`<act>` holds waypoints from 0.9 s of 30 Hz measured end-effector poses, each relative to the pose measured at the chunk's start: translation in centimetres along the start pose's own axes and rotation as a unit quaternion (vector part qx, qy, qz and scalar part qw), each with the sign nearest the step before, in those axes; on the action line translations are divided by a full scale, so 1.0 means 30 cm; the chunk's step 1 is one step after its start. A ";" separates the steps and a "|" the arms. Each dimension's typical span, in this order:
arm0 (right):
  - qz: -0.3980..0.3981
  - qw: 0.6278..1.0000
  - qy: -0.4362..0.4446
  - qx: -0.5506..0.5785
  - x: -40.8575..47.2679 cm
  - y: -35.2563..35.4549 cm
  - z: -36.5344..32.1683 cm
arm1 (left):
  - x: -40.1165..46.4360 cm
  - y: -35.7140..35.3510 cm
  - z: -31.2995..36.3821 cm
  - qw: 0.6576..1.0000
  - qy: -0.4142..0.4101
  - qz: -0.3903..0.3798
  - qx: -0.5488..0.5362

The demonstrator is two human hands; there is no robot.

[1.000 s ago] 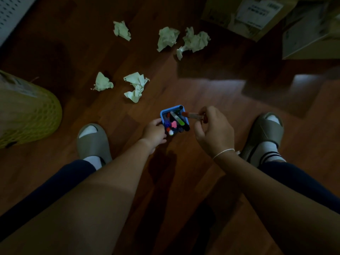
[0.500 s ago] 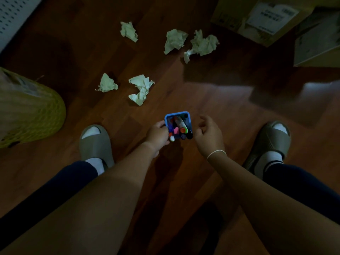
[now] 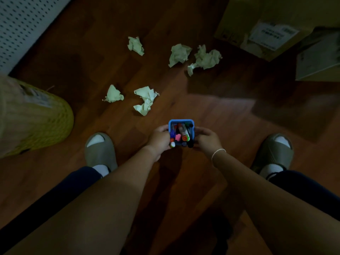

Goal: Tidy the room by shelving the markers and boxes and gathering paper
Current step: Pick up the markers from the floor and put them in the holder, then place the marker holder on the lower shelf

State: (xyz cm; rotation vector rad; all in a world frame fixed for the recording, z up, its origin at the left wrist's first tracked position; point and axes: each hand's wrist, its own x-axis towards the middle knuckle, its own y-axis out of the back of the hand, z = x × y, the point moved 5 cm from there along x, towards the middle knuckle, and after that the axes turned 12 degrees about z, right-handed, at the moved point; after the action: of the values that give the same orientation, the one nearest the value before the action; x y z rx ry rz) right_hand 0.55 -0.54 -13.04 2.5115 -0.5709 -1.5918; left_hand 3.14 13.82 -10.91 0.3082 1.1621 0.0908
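The blue marker holder point(image 3: 181, 122), packed with markers point(image 3: 182, 134), sits low over the wooden floor point(image 3: 211, 111) between 2 grey slippers point(image 3: 100, 150). The left hand point(image 3: 159, 138) clasps the holder's left side and the right hand point(image 3: 207, 138) its right side, fingers curled against it. Beyond the holder lie 5 crumpled papers point(image 3: 146, 100). Far beyond it, to the right, stand cardboard boxes point(image 3: 265, 28); to its left, a yellow basket point(image 3: 36, 118).
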 end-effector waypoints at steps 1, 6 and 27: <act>-0.002 1.000 0.002 0.006 -0.011 0.002 -0.023 | -0.014 0.010 0.020 1.000 -0.004 0.001 -0.005; -0.016 0.998 0.048 0.026 -0.111 0.018 -0.214 | -0.135 0.103 0.193 0.997 -0.069 0.016 -0.009; -0.205 0.929 0.303 0.046 -1.151 -0.147 -1.256 | -0.981 0.936 0.886 0.908 -0.394 0.100 -0.102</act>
State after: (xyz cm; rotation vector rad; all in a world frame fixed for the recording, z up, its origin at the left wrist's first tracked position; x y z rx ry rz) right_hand 22.16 12.48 31.63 3.1187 -0.0390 -0.7700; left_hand 18.13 28.77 32.84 0.2406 0.3091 0.2412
